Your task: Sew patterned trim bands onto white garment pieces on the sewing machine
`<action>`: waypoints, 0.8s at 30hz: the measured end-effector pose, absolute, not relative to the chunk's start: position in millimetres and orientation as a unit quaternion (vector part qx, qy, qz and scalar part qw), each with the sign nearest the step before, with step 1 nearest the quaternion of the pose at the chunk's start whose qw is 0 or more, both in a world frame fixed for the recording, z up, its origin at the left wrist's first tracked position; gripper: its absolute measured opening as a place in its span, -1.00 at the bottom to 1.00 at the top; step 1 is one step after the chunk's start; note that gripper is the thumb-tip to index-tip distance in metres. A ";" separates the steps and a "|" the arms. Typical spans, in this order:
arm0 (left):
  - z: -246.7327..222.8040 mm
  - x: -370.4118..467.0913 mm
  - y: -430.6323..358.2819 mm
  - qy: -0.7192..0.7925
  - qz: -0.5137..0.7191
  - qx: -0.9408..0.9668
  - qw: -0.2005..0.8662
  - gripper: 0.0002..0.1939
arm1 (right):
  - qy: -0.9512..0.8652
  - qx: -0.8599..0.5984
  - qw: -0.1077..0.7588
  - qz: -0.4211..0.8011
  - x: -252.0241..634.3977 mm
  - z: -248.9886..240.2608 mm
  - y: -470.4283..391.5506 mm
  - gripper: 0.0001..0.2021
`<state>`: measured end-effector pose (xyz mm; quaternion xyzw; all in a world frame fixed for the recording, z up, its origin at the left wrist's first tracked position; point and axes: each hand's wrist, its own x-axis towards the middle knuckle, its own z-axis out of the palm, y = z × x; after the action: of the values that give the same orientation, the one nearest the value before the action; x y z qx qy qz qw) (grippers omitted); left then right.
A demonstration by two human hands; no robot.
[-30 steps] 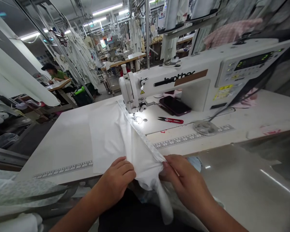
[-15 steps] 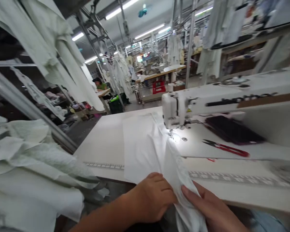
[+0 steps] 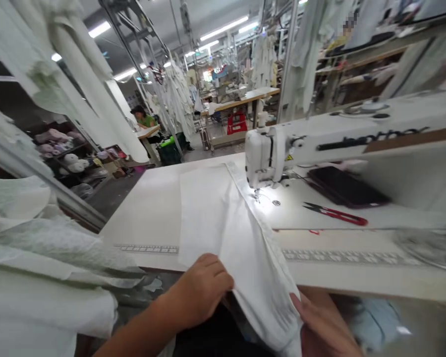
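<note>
Cloth [image 3: 208,213] was white; sewing machine [image 3: 327,130] white with black lettering [image 3: 384,135]; snips [image 3: 334,213] had red handles [image 3: 351,217], dark blades [image 3: 314,206]; phone [image 3: 349,187] looked black.

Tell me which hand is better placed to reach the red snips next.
Probably the right hand: it's nearer the red snips, though holding the white cloth. The left hand holds cloth farther left.

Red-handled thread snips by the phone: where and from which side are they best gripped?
I'd grip the thread snips by the red handles, coming from the near right with the right hand, which now holds the white cloth. They lie flat, dark blades pointing left towards the presser foot, handles right; the phone lies behind them, so the near side looks easier.
</note>
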<state>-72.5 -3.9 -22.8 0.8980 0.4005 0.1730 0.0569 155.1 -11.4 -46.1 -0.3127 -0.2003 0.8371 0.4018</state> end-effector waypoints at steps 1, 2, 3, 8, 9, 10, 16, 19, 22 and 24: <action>-21.8 -77.4 -6.9 0.410 0.170 0.894 0.072 -0.82 | -0.174 -0.311 0.409 0.840 155.1 -46.0 -14.2 -0.50; -21.3 -82.5 -9.7 0.416 0.170 0.889 0.087 -0.80 | -0.160 -0.301 0.418 0.842 155.5 -46.4 -15.3 -0.49; -21.0 -87.4 -12.0 0.419 0.173 0.886 0.099 -0.79 | -0.152 -0.285 0.424 0.846 155.8 -47.5 -15.3 -0.48; -20.4 -93.3 -20.5 0.440 0.197 0.871 0.101 -0.76 | -0.152 -0.236 0.409 0.868 149.9 -57.1 -13.7 -0.58; -19.7 -89.3 -22.4 0.453 0.203 0.862 0.100 -0.77 | -0.158 -0.243 0.407 0.866 147.8 -58.8 -14.2 -0.61; -19.1 -83.5 -24.7 0.468 0.215 0.851 0.107 -0.78 | -0.166 -0.252 0.404 0.864 145.8 -60.2 -14.9 -0.64; -31.4 -27.6 -42.0 0.586 0.315 0.658 0.353 -0.86 | -0.258 -0.327 0.387 0.822 143.3 -69.7 -17.8 -0.69; -47.9 -6.9 -45.2 0.601 0.349 0.558 0.453 -0.79 | -0.332 -0.370 0.384 0.778 144.2 -74.3 -18.5 -0.66; -60.2 -0.2 -44.4 0.617 0.383 0.555 0.406 -0.86 | -0.390 -0.396 0.376 0.741 145.1 -76.2 -19.1 -0.62; -63.1 -1.4 -43.4 0.619 0.397 0.599 0.316 -0.91 | -0.422 -0.398 0.372 0.724 145.7 -75.1 -19.2 -0.63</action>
<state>-1.4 -43.4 -63.1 0.5989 0.6190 0.3974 0.3165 145.7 -19.2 -75.1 -0.3978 -0.4224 0.7245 0.3721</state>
